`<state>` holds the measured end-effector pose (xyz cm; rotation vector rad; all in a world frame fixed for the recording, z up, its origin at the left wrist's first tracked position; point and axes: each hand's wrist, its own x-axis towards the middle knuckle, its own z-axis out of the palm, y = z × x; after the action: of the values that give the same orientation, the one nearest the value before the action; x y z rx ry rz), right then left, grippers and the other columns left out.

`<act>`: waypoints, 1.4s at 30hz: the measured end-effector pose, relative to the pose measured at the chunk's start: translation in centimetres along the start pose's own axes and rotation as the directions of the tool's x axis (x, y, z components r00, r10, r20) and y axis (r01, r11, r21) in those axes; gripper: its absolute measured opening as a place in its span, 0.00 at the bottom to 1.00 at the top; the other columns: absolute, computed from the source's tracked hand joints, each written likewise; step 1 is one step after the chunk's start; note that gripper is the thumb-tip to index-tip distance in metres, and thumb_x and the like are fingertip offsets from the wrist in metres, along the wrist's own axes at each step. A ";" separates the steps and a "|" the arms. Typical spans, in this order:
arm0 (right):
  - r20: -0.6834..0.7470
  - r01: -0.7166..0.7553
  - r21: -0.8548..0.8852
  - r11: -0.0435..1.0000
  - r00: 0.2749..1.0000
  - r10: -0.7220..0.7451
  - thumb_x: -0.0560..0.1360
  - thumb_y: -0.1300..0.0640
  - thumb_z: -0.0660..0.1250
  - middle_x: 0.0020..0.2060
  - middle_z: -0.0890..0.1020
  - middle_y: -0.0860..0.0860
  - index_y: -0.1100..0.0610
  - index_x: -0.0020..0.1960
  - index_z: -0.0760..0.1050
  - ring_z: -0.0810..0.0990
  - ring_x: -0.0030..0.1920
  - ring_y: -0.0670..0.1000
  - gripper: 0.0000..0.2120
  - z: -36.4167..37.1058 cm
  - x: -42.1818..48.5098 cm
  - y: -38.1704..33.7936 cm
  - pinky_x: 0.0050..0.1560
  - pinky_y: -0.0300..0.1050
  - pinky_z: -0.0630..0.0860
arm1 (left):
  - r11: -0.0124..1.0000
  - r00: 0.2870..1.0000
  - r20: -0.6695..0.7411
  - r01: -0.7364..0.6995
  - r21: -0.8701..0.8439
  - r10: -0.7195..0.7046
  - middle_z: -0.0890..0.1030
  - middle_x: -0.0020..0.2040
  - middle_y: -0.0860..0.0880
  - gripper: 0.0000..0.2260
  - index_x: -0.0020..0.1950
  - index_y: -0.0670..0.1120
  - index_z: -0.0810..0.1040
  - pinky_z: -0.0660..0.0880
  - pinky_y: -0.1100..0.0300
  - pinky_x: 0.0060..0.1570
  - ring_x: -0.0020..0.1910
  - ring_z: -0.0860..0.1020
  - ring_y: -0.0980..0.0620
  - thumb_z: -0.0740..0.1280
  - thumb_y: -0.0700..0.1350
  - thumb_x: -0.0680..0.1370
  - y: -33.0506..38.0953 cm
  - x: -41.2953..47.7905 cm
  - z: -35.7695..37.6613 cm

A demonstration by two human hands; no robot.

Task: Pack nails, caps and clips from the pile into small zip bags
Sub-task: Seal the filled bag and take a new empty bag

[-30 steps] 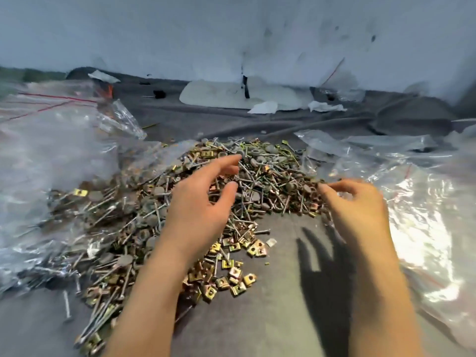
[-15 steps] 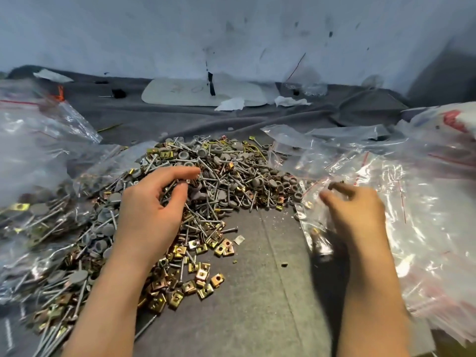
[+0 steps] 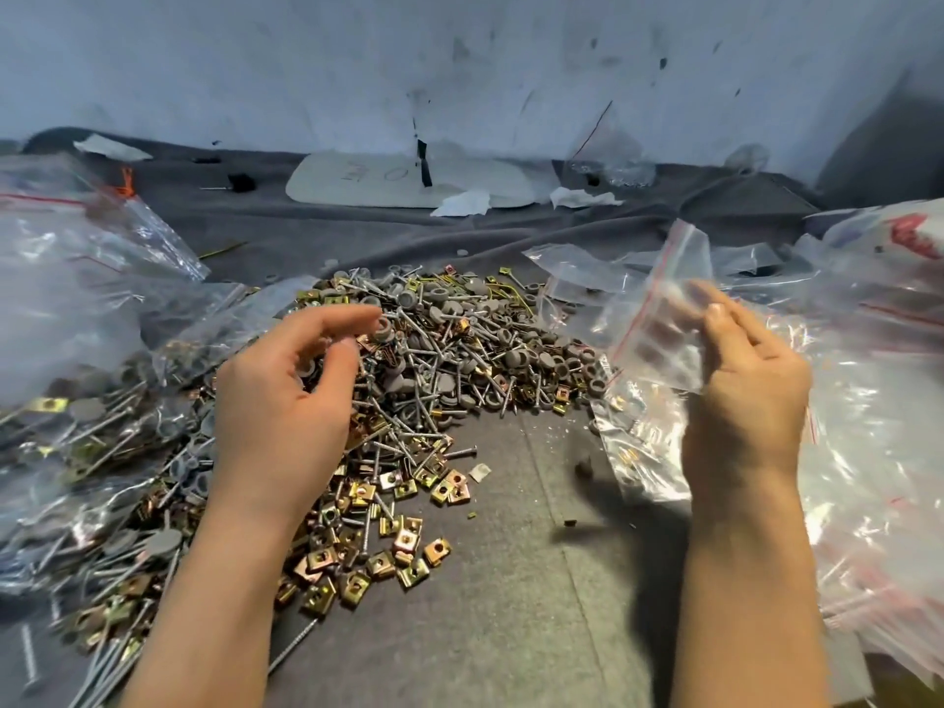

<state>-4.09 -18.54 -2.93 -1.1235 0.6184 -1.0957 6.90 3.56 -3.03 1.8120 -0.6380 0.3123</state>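
Nails, caps and clips lie mixed in one loose pile on the grey-clothed tabletop. The brass-coloured clips have spilled toward the near edge and the grey caps are thickest at the far side.

The left hand hovers over the left of the pile, fingers curved and thumb apart from the forefinger. Nothing is plainly pinched, though a cap sits right at the fingertips. The right hand is raised at the pile's right edge and pinches a small zip bag, which is blurred (so I cannot tell whether its mouth is open).

The step in hand looks like readying a bag while the other hand gathers a portion. To do it well, the right hand should spread the red-striped mouth wide and hold it low beside the pile. The left hand should pick caps and clips together and lay nails in lengthwise, points away from the film, since a slanted nail could pierce the thin plastic.

Filled bags are heaped at the left, touching the pile. A slippery stack of empty bags lies to the right. A white card rests at the back, against the scuffed wall.
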 end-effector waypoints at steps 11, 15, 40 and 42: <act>0.743 -0.217 -0.007 0.976 0.652 0.150 0.75 0.61 0.62 0.59 0.81 0.56 0.60 0.65 0.74 0.80 0.58 0.53 0.18 3.9 -3.2 1.1 0.53 0.43 0.77 | 0.803 0.895 0.409 0.371 -0.467 -0.177 0.86 0.44 0.48 0.12 0.47 0.48 0.84 0.82 0.59 0.43 0.43 0.84 0.50 0.70 0.49 0.66 3.3 -1.3 1.9; 0.763 -0.125 -0.099 0.987 0.627 0.156 0.76 0.59 0.65 0.55 0.83 0.52 0.54 0.62 0.76 0.81 0.54 0.50 0.15 4.0 -3.2 1.4 0.53 0.43 0.78 | 0.788 0.910 0.342 0.385 -0.480 -0.236 0.85 0.37 0.47 0.05 0.37 0.47 0.85 0.78 0.67 0.32 0.34 0.83 0.55 0.69 0.43 0.67 2.7 -0.8 1.1; 0.662 0.080 -0.525 0.848 0.664 0.347 0.71 0.77 0.53 0.28 0.76 0.49 0.60 0.37 0.75 0.76 0.28 0.46 0.18 2.6 -2.7 1.6 0.26 0.34 0.71 | 0.834 0.909 0.340 0.374 -0.407 -0.242 0.81 0.32 0.55 0.03 0.37 0.50 0.80 0.77 0.68 0.31 0.32 0.78 0.60 0.69 0.47 0.65 0.8 -1.4 0.9; 0.629 0.008 -0.384 0.923 0.734 0.256 0.69 0.76 0.49 0.23 0.74 0.47 0.60 0.35 0.74 0.69 0.23 0.41 0.18 3.0 -2.7 0.9 0.23 0.29 0.63 | 0.851 0.902 0.385 0.350 -0.392 -0.193 0.80 0.32 0.55 0.07 0.40 0.48 0.79 0.74 0.70 0.33 0.32 0.77 0.61 0.70 0.48 0.65 0.8 -1.8 1.5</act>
<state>-2.24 -14.84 -3.03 -1.6642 0.3067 -0.3846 4.81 2.45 -3.78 1.4770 -0.6093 -0.3304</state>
